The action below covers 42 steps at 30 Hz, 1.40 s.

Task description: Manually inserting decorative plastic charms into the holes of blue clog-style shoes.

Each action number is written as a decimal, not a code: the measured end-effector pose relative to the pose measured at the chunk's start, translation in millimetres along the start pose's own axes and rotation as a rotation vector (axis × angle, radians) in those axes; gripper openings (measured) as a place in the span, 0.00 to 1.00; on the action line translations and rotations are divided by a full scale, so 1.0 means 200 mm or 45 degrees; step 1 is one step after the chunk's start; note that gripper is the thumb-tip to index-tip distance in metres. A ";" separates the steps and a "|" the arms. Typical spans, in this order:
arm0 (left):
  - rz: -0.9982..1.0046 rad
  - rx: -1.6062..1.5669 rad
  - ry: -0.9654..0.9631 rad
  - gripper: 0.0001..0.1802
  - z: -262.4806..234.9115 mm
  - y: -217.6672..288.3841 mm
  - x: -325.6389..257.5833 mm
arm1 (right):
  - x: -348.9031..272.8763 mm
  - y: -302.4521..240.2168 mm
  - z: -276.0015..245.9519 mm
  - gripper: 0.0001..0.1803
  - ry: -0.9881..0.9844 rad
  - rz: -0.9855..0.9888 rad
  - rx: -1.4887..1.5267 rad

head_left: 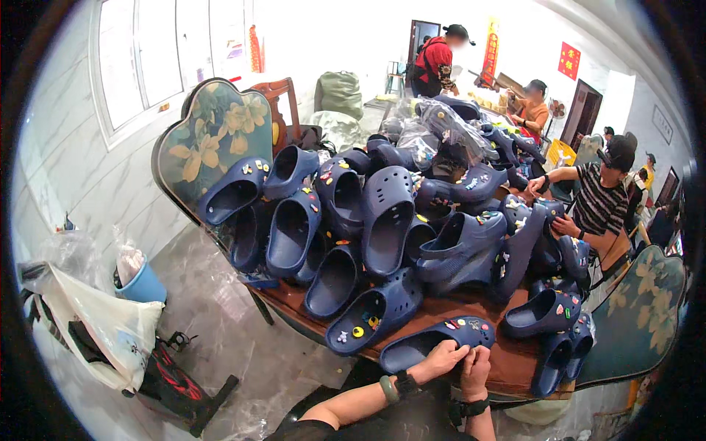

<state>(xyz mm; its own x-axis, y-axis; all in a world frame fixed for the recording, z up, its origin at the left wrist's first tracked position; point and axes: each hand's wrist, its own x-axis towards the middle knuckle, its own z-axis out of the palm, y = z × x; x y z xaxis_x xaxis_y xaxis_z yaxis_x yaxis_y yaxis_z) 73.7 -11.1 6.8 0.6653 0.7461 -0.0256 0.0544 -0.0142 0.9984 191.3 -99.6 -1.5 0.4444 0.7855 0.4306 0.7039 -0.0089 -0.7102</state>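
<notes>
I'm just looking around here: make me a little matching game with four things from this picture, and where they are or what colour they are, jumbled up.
Things:
1. Bucket
2. Bulging sack
3. Bangle
4. Nearest clog

Places and colours:
A. Worn on the person's left wrist
B. Dark blue, with small charms, right by the left hand and right hand
C. Light blue, at the left side of the picture
D. Green, in the background

Right pairs: 1-C, 2-D, 3-A, 4-B
</notes>
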 end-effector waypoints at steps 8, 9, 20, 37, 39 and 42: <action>0.013 0.041 0.078 0.24 0.03 -0.06 0.03 | -0.03 0.03 0.06 0.09 0.118 0.033 0.277; 0.010 0.044 0.076 0.24 0.03 -0.07 0.03 | -0.03 0.02 0.06 0.09 0.109 0.041 0.276; 0.038 -0.202 0.076 0.28 0.03 -0.11 0.06 | -0.07 0.03 0.07 0.07 0.238 0.130 0.529; 0.072 0.255 0.109 0.26 0.08 -0.08 0.06 | -0.02 -0.01 0.01 0.13 0.126 0.233 0.365; -0.071 0.099 -0.005 0.20 0.04 0.00 0.04 | -0.02 -0.04 0.00 0.13 0.078 0.317 0.469; 0.050 0.239 -0.070 0.18 0.01 -0.02 0.04 | -0.08 0.10 0.07 0.11 0.086 0.426 0.690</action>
<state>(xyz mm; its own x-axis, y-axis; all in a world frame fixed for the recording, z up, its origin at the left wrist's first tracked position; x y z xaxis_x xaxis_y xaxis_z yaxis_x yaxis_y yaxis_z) 81.1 -5.9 2.2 0.7091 0.7050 0.0055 0.1619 -0.1704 0.9720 190.2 -103.4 -29.5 0.6378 0.7537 0.1587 0.1493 0.0811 -0.9855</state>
